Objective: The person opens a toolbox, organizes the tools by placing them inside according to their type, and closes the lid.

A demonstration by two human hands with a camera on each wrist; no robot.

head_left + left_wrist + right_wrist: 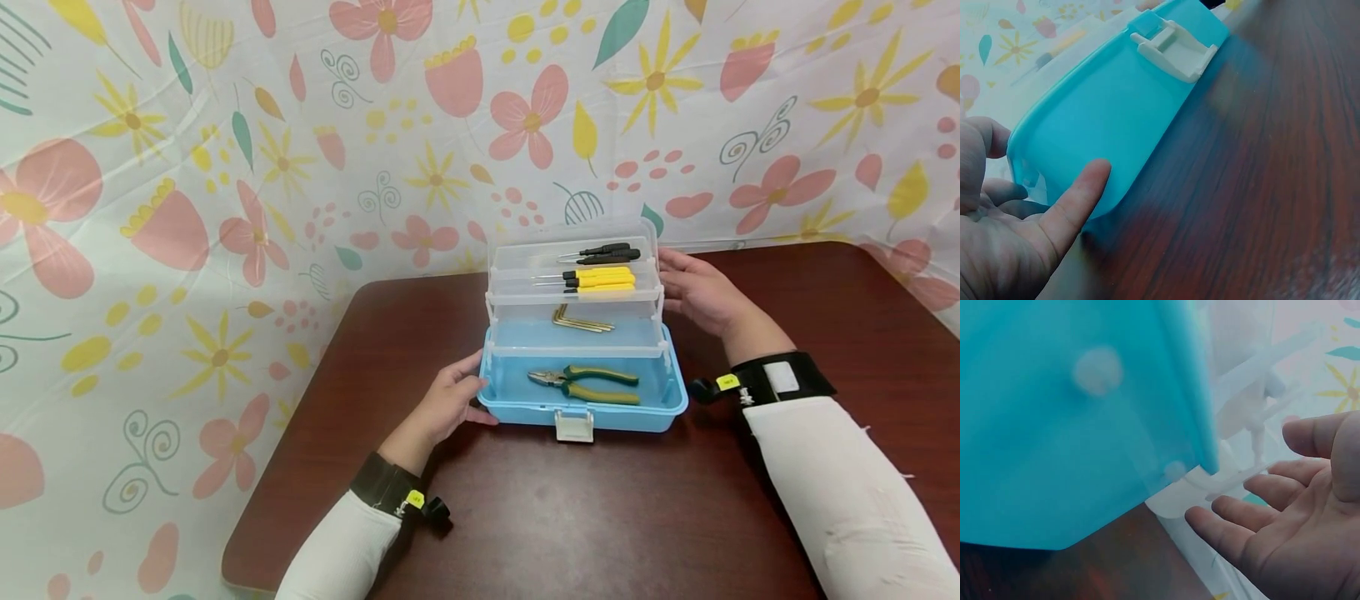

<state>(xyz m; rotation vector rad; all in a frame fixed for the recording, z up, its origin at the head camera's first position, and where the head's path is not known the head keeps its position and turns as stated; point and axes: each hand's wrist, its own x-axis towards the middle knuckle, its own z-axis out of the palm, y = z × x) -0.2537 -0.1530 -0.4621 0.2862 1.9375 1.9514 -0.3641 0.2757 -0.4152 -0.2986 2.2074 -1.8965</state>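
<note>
A blue toolbox [517,414] stands open on the table, its clear trays [510,310] raised in steps toward the back. Pliers [603,397] with green-and-yellow handles lie in the bottom. Brass-coloured hex keys [587,324] are in the middle tray; yellow [606,274] and black screwdrivers [613,250] are in the top one. My left hand [447,400] grips the front left corner, thumb on the front wall [1085,137] and fingers at the side. My right hand [1291,519] is beside the trays' right end, fingers extended; whether it touches them I cannot tell.
The toolbox's white front latch [574,427] hangs down. Under it is a dark reddish-brown table [585,517]. A flower-printed cloth [300,125] hangs behind and to the left of the table. Each wrist wears a black strap [783,377] with a small camera.
</note>
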